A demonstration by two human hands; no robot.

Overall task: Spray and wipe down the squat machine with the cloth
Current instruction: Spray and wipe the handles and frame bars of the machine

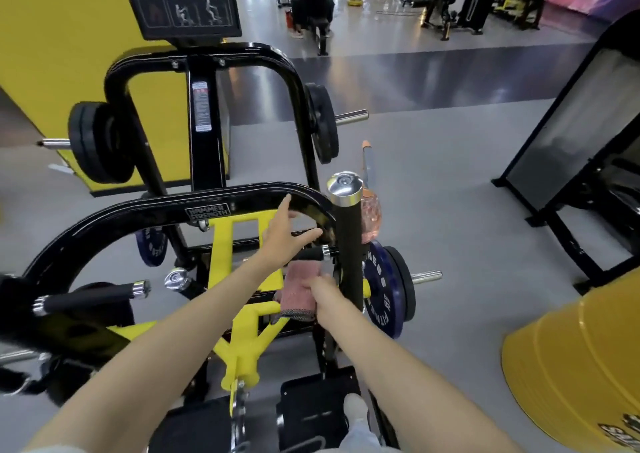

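Left hand (287,234) spread, empty; right hand (322,291) grips cloth (298,290) (post (348,244) screens spray bottle (373,213)).

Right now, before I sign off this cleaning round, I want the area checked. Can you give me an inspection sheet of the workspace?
Surface: squat machine, glossy black curved bar over a yellow frame; no spray or streaks that I can make out.
Job's things: cloth, pink, beside the upright handle; spray bottle behind that handle, base hidden.
Clutter: nothing seen.
Hands: left hand open, fingers spread at the curved bar; right hand grips the cloth.
Cables: nothing seen.
Surroundings: blue weight plate on its peg, yellow barrel at right, grey floor, more gym machines far behind.
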